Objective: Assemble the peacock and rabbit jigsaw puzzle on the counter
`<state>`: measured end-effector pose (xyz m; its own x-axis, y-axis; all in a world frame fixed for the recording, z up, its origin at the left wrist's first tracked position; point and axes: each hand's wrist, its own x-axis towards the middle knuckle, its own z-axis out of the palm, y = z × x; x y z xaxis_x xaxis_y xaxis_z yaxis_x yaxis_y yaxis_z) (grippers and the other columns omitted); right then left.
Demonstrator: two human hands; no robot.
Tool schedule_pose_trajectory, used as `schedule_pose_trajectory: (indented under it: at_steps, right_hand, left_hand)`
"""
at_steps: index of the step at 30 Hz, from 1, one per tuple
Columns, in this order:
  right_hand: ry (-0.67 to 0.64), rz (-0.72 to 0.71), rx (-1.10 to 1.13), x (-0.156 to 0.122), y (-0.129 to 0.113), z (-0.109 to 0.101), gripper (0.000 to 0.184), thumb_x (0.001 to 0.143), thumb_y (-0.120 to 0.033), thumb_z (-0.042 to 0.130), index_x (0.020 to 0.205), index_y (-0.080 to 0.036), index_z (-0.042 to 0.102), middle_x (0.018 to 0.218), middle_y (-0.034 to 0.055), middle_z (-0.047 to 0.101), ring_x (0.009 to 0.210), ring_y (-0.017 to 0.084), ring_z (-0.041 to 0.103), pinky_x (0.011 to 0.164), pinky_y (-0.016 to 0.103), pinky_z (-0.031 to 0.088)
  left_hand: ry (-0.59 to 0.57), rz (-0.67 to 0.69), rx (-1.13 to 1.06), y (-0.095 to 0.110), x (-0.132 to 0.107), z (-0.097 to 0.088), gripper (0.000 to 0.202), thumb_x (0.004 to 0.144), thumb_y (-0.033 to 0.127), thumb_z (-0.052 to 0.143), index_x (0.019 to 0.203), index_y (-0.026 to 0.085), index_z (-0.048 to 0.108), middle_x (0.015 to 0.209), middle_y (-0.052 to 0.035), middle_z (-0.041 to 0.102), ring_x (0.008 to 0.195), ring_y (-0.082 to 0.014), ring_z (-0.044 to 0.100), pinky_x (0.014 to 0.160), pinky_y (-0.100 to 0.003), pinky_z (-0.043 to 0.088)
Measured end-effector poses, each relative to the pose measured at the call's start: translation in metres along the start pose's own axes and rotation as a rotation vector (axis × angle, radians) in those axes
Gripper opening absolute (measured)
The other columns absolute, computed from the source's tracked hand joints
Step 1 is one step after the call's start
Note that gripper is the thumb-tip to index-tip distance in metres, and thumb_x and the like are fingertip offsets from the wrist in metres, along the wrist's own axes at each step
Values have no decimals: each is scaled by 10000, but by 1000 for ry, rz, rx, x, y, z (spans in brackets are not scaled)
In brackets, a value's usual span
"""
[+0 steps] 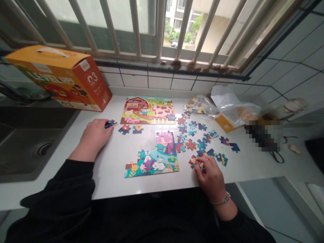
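My left hand (95,137) rests on the counter at the left, its fingers closed on a dark blue puzzle piece (110,124). Two loose pieces, one with a red figure (124,129) and one with a yellow crescent (138,129), lie just right of it. Between my hands is a partly joined puzzle (162,158) with white rabbits and a purple section. My right hand (210,172) pinches a reddish-orange puzzle piece (193,161) low over the counter. Several loose blue, teal and brown pieces (201,144) are scattered beyond that hand.
A farm picture (148,110) lies behind the joined puzzle. An orange box (60,79) stands back left beside the sink (43,148). At the back right are a plastic bag of pieces (199,105) and an opened package (231,108). A blurred dark object (263,136) lies at right.
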<state>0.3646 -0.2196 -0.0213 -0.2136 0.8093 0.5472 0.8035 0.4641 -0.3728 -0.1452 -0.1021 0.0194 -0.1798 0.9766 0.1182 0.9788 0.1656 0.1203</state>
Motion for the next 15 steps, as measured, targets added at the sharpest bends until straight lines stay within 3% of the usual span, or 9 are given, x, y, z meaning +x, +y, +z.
schedule_pose_trajectory:
  at_steps: [15]
  right_hand:
    - [-34, 37, 24, 4, -5, -3, 75, 1090, -226, 597, 1137, -261, 645, 1055, 76, 705, 975, 260, 703, 902, 442, 616]
  left_hand:
    - [2, -2, -318, -8, -22, -15, 576, 939, 510, 722, 1408, 179, 678, 1169, -71, 606, 948, -244, 610, 996, -411, 562]
